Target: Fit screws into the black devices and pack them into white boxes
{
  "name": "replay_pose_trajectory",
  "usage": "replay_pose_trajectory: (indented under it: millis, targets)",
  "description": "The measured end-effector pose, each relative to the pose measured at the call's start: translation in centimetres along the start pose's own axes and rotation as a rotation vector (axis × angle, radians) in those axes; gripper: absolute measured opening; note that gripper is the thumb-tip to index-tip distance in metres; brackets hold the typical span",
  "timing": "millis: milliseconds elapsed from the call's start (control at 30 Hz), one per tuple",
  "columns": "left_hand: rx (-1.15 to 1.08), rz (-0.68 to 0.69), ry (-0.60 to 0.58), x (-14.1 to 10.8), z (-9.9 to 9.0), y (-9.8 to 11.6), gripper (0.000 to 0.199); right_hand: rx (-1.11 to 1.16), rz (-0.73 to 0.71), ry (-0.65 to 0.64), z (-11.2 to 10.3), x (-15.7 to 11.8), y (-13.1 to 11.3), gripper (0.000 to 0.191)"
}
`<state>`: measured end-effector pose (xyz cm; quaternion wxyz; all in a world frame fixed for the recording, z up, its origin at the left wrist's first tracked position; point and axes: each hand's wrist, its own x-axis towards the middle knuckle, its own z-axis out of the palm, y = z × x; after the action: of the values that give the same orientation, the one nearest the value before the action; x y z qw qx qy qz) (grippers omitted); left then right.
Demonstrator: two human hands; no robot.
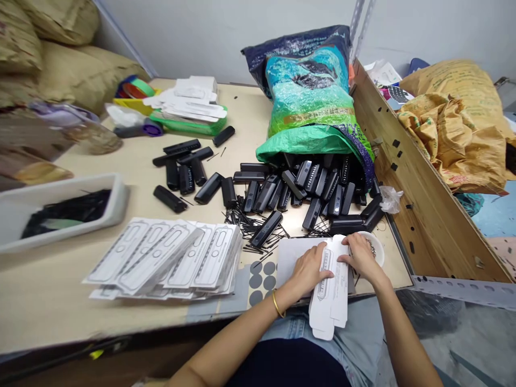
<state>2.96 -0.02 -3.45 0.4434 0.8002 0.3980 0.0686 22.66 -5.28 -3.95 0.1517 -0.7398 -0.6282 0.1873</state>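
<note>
A flattened white cardboard box point(328, 317) with a printed outline extends over the table's front edge above my lap. My left hand point(308, 271) grips its left side, the thumb lying across the printed face. On the right side, my right hand point(362, 259) holds the upper part with its thumb on the face and its fingers bent at the edge. Just beyond my right hand is a white bowl point(379, 251) of small metal pieces, partly hidden. Black ribbed plastic cases point(314, 188) lie heaped in front of both hands, with thin black sticks point(242, 215) among them.
A green and blue sack point(310, 102) spills the cases. Printed white boxes point(161, 258) are stacked at left, near a sheet of grey round stickers point(256, 282). A white bin point(116, 209) stands farther left; a wooden panel point(427, 199) borders the right. A green tray point(193, 126) holds more flat boxes.
</note>
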Motion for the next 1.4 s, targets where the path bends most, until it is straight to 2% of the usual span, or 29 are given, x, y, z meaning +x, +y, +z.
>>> replay_pose_trajectory:
  millis: [100,167,200,233,300,333,367,400,500,567,600,667,733,833,967,1100,1267,1400]
  targets:
    - [-0.104,-0.009,0.14,0.0,0.0,0.1,0.083,0.125,-0.028,-0.055,-1.0,1.3,-0.5,0.01]
    - [-0.365,-0.001,0.157,-0.2,-1.0,0.2,0.079,0.291,-0.059,0.001,-1.7,2.1,-0.8,0.013]
    - [-0.562,0.006,0.088,-0.3,-1.6,0.4,0.073,0.393,-0.075,0.042,-2.0,2.4,-1.1,0.015]
    - [-0.782,0.014,-0.032,-0.6,-2.0,0.7,0.067,0.505,-0.095,0.071,-2.2,2.6,-1.4,0.016]
    - [-1.195,0.022,-0.319,-1.0,-2.5,1.2,0.058,0.76,-0.144,0.054,-2.4,2.9,-2.1,0.02]
    - [-1.342,0.013,-0.425,-1.2,-2.5,1.4,0.056,0.891,-0.17,0.023,-2.4,3.0,-2.5,0.022]
    - [-1.44,-0.009,-0.473,-1.3,-2.5,1.6,0.055,1.012,-0.194,-0.005,-2.4,3.1,-2.9,0.024]
    - [-1.492,-0.036,-0.471,-1.3,-2.4,1.7,0.053,1.116,-0.211,-0.017,-2.3,3.2,-3.4,0.026]
    - [-1.484,-0.07,-0.331,-1.1,-2.6,1.8,0.059,1.241,-0.181,0.105,-1.9,3.0,-5.0,0.022]
    - [-1.422,-0.026,-0.204,-0.9,-3.2,1.7,0.068,1.147,-0.102,0.207,-1.4,2.6,-6.3,0.015]
    - [-1.376,0.001,-0.13,-0.8,-3.6,1.6,0.07,1.072,-0.064,0.245,-1.1,2.4,-6.9,0.018]
    - [-1.253,0.035,0.006,-0.8,-4.0,1.6,0.062,0.95,-0.005,0.277,-0.2,2.0,-7.9,0.021]
    - [-1.124,0.042,0.072,-0.8,-3.9,1.4,0.048,0.948,0.043,0.262,0.8,1.7,-8.6,0.018]
    - [-1.021,0.011,0.074,-0.8,-3.3,1.2,0.045,1.036,0.099,0.254,1.8,1.8,-8.9,0.023]
    - [-1.117,-0.078,0.126,-0.6,-2.8,0.8,0.07,1.116,0.078,0.363,2.0,2.2,-9.4,0.017]
    - [-1.035,-0.067,0.098,-1.0,-2.9,0.5,0.087,1.281,0.11,0.25,2.0,2.8,-9.6,0.02]
    - [-0.808,-0.017,0.152,-1.5,-3.1,0.1,0.087,1.366,0.25,0.124,2.5,3.7,-9.1,0.024]
    - [-0.83,-0.035,0.108,-1.2,-3.7,0.0,0.088,1.29,0.264,0.211,3.3,2.5,-9.6,0.031]
